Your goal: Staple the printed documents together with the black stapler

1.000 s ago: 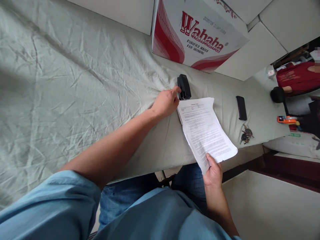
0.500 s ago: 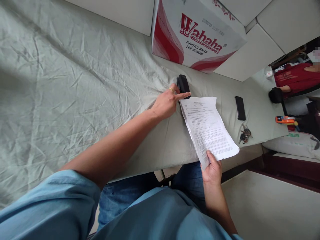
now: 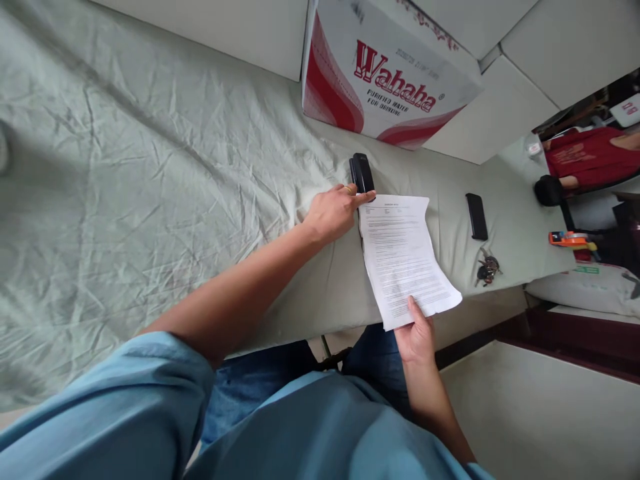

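My left hand (image 3: 331, 215) is at the near end of a black stapler (image 3: 363, 171) that lies on the cloth. Its index finger stretches across the stapler's end, at the top left corner of the printed papers (image 3: 395, 247); the other fingers are bent against the stapler's side, and the thumb is hidden. A ring shows on one finger. My right hand (image 3: 416, 337) grips the bottom edge of the papers, thumb on top and fingers underneath. The sheets slant from the stapler toward me, their lower right corner curling up.
A Wahaba-style white and red water carton (image 3: 385, 87) stands behind the stapler. To the right lie a black phone (image 3: 477, 217) and a bunch of keys (image 3: 487, 269) on the cloth-covered table (image 3: 165, 173). Farther right are an orange tool (image 3: 570, 239) and a person in red (image 3: 590, 160).
My right hand has drawn the papers slightly left, and their edges now line up more closely. My left hand's bent fingers have lowered beside the stapler. The view has shifted a little.
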The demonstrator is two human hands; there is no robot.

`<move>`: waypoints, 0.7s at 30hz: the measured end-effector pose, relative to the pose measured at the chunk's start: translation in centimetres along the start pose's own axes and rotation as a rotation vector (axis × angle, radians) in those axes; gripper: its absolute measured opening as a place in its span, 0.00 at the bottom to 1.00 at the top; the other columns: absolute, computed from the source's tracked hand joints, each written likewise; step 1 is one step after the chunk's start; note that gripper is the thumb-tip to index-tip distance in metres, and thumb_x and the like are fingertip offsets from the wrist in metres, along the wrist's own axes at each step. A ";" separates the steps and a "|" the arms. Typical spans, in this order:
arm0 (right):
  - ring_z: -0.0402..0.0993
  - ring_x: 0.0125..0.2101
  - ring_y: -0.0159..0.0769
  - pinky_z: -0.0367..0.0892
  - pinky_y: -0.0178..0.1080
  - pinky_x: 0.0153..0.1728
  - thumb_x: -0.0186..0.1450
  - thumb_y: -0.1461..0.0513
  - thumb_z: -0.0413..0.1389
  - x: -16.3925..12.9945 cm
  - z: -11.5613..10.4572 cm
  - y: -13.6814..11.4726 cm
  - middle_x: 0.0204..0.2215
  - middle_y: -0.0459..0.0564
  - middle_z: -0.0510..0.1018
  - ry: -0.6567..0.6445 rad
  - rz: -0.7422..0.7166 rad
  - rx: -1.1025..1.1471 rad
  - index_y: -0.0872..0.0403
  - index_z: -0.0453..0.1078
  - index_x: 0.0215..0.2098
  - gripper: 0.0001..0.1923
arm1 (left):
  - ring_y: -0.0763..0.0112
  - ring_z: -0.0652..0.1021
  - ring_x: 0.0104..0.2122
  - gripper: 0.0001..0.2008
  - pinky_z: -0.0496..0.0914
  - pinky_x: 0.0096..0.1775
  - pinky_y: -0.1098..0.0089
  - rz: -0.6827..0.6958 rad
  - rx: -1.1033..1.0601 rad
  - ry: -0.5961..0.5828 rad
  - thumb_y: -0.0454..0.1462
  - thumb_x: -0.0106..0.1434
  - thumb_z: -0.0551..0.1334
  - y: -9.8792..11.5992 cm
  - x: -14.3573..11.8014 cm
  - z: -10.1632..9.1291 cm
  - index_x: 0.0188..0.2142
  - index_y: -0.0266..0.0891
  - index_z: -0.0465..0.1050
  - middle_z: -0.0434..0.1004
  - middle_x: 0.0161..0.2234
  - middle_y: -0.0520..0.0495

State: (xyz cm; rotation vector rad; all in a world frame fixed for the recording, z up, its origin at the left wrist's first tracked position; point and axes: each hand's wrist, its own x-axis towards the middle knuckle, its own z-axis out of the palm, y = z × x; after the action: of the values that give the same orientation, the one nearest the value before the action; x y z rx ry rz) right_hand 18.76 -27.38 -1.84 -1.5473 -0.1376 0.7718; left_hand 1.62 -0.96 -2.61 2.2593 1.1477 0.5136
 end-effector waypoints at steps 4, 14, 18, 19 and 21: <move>0.83 0.64 0.49 0.75 0.57 0.71 0.55 0.56 0.80 -1.0 -1.2 0.4 0.61 0.53 0.88 -0.013 0.017 -0.038 0.49 0.81 0.63 0.38 | 0.55 0.83 0.51 0.37 0.73 0.45 0.63 0.054 -0.119 0.058 0.27 0.71 0.53 -0.9 0.3 0.2 0.76 0.51 0.72 0.82 0.57 0.41; 0.81 0.65 0.44 0.70 0.50 0.74 0.59 0.51 0.77 -4.1 -2.9 3.9 0.66 0.51 0.84 0.054 -0.069 -0.053 0.45 0.79 0.66 0.38 | 0.72 0.75 0.26 0.29 0.71 0.32 0.69 -0.027 -0.903 -0.013 0.57 0.80 0.54 -2.2 0.6 -1.0 0.49 0.35 0.81 0.86 0.39 0.40; 0.80 0.67 0.45 0.68 0.53 0.75 0.63 0.50 0.75 -4.4 -1.2 5.0 0.70 0.53 0.81 -0.059 -0.081 -0.089 0.45 0.74 0.72 0.41 | 0.71 0.75 0.27 0.26 0.67 0.29 0.69 0.009 -1.013 -0.125 0.59 0.72 0.65 -2.2 0.1 -1.9 0.42 0.37 0.80 0.82 0.34 0.43; 0.80 0.67 0.46 0.68 0.54 0.75 0.63 0.50 0.74 -4.4 -1.0 5.1 0.70 0.53 0.80 -0.083 -0.070 -0.098 0.45 0.74 0.72 0.41 | 0.71 0.74 0.27 0.22 0.66 0.29 0.69 0.000 -1.015 -0.146 0.56 0.68 0.69 -2.3 0.1 -2.1 0.40 0.37 0.80 0.80 0.31 0.45; 0.80 0.67 0.47 0.69 0.55 0.75 0.63 0.49 0.75 -4.3 -1.1 5.1 0.69 0.53 0.81 -0.110 -0.031 -0.089 0.45 0.75 0.71 0.40 | 0.73 0.71 0.25 0.18 0.65 0.28 0.69 -0.032 -0.991 -0.199 0.50 0.63 0.74 -2.5 0.0 -2.5 0.38 0.38 0.79 0.77 0.28 0.48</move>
State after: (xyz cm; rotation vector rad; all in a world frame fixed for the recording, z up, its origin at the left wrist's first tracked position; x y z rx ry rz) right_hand 14.26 -31.29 -5.02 -1.5834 -0.2797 0.8365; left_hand -1.25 0.99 -2.25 1.3827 0.6047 0.6404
